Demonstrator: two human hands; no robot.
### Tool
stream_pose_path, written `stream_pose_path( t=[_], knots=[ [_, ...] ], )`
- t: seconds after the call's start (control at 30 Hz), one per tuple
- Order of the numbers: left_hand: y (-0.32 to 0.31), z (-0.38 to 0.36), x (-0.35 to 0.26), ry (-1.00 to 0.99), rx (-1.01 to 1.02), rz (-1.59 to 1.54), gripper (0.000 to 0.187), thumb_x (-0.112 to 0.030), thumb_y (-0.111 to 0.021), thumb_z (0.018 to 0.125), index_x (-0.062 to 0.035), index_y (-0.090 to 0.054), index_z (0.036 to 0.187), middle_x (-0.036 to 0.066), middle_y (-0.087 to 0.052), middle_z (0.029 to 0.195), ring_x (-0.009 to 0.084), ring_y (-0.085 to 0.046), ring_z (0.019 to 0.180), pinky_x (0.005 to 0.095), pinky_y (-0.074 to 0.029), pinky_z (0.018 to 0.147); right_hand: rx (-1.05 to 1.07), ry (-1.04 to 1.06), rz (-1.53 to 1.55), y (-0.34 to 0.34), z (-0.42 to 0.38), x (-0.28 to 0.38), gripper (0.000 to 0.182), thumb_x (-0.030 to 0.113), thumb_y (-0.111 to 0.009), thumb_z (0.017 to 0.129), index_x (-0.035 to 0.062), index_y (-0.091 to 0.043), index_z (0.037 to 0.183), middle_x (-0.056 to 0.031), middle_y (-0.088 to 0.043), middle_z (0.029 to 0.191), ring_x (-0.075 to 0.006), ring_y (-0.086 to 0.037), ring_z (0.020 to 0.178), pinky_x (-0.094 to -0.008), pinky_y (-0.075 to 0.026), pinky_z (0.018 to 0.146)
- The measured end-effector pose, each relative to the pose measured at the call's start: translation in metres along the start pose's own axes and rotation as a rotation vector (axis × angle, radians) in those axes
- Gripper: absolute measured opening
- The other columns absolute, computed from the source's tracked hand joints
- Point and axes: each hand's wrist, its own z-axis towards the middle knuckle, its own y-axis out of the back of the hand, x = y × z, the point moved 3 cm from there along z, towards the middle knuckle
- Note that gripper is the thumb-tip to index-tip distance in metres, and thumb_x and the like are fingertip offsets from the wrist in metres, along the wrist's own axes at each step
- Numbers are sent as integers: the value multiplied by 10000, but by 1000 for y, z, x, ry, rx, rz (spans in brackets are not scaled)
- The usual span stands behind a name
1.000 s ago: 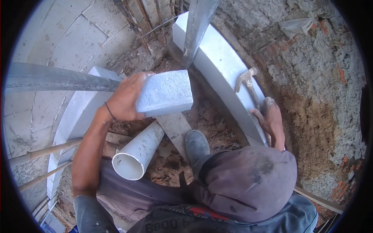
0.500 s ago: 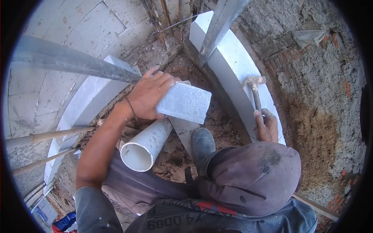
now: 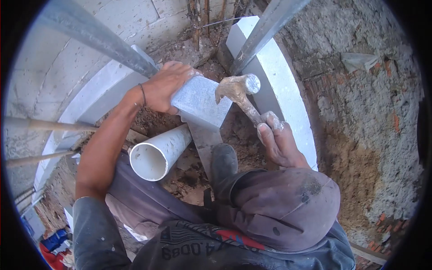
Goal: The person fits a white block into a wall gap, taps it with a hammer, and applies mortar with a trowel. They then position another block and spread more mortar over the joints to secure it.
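My left hand [image 3: 164, 85] grips a pale grey block [image 3: 202, 102] by its left end and holds it tilted above the ground. My right hand [image 3: 279, 141] holds a hammer [image 3: 237, 90] by the handle, its claw head raised just over the block's right edge. Under the block lie a white plastic pipe [image 3: 159, 153] and a flat board [image 3: 206, 140]. My boot [image 3: 225, 164] and bent knee [image 3: 283, 207] fill the lower middle.
Two curved white block courses [image 3: 281, 81] [image 3: 96, 96] ring a dirt pit. Grey metal poles [image 3: 96, 36] [image 3: 265, 27] cross overhead. Rebar [image 3: 200, 18] stands at the back. A rough brick and mortar wall [image 3: 369, 112] closes the right side.
My right hand picked the hammer up off the right block course and swung it over the block. My left hand shifted the block slightly up and left.
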Motion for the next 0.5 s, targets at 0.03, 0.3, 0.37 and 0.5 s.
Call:
stream_pose_path(
  t=[0.03,0.3,0.37,0.5],
  knots=[
    [2,-1,-2,-2,0,1,1062,-224,-873,478,-54,-440,1432,161,-536,1322,356,-471,1295,489,-257,1146,-32,24,-86,8,1,16,135,137,-525,1046,27,-600,1071,-84,-550,717,-188,-498,633,-339,-426,600],
    [0,-4,2,54,81,-4,1131,-241,-864,479,-47,-372,1479,190,-506,1338,377,-444,1310,496,-270,1125,-44,276,-222,21,5,19,196,146,-483,1048,-17,-556,966,-130,-603,723,-199,-588,584,-372,-441,500],
    [4,2,-9,90,155,-9,1115,-239,-862,491,-42,-378,1476,193,-508,1324,376,-453,1286,496,-280,1110,126,100,-568,6,5,-5,182,183,-530,1048,26,-588,979,-116,-607,687,-232,-613,545,-395,-465,488],
    [-7,4,-4,32,98,37,1083,-267,-886,483,6,-436,1429,152,-535,1263,352,-478,1248,476,-268,1131,-161,258,-501,5,-7,8,115,133,-554,1038,23,-584,1022,-35,-587,632,-165,-571,542,-347,-436,491]
  ],
)
